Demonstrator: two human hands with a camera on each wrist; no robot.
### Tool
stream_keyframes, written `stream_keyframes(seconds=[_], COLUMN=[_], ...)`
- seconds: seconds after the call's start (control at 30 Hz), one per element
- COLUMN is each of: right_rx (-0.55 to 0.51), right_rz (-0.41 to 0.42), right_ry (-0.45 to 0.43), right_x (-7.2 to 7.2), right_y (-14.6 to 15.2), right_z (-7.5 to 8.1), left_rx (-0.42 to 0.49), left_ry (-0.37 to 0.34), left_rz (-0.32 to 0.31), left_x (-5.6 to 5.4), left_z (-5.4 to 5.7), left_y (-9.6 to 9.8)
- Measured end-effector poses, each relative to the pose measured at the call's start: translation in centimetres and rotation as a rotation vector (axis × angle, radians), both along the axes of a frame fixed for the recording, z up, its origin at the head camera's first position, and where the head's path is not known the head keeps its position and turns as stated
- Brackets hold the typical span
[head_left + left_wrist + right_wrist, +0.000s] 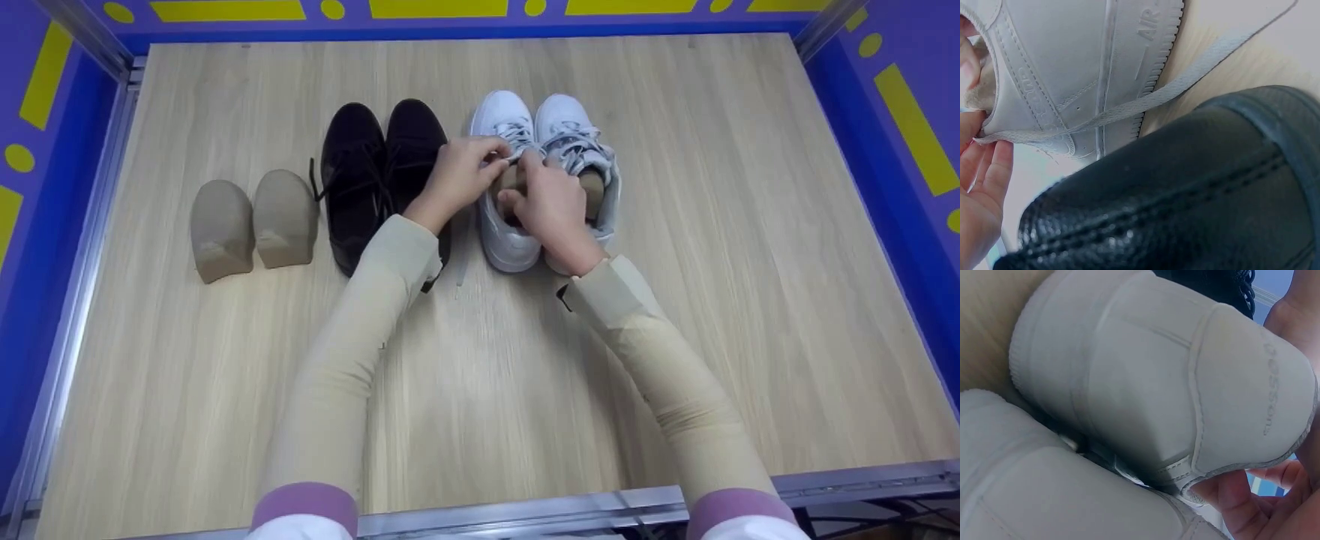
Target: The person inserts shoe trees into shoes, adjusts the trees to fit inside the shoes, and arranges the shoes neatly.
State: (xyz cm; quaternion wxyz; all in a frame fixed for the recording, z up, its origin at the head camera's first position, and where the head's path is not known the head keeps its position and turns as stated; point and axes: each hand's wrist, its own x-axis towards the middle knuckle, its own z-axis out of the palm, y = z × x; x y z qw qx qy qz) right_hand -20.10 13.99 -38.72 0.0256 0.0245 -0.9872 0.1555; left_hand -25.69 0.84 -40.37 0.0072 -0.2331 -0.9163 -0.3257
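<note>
A pair of white sneakers stands side by side, toes pointing away. At the left sneaker (511,251), my left hand (461,178) pinches a flat white shoelace (1129,109) between thumb and fingers beside the collar. The lace's loose end trails down the shoe's side onto the table. My right hand (553,199) is over the same sneaker's opening, fingers bent at its collar; whether they grip anything is hidden. A beige insert (982,90) sits inside this shoe. The right sneaker (559,111) also has a beige insert (592,191), with laces bunched over its tongue.
Left of the sneakers stand two black shoes (352,202) with dark laces, one partly behind my left forearm. Farther left are two beige toe-shaped blocks (221,225). The wooden table (750,225) has a metal rail (525,506) at its front and blue-purple panels around it.
</note>
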Motion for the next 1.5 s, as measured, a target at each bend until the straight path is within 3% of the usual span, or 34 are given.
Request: stream_keyframes(seconds=[0.8, 1.13, 1.27, 1.5], right_rx=[-0.044, -0.117, -0.101, -0.021], right_rz=[-0.042, -0.053, -0.065, -0.053], right_ry=[-0.062, -0.036, -0.016, 0.101], right_x=[-0.8, -0.7, -0.6, -0.9], right_y=[0.9, 1.1, 1.1, 0.8], right_z=[0.1, 0.0, -0.1, -0.5], left_rx=[-0.005, 0.003, -0.001, -0.017], left_ry=[-0.004, -0.031, -0.029, -0.025], left_rz=[-0.005, 0.003, 0.002, 0.008], left_x=[0.0, 0.1, 0.1, 0.2], left_z=[0.3, 0.2, 0.1, 0.2], left_y=[0.2, 0.2, 0.2, 0.2])
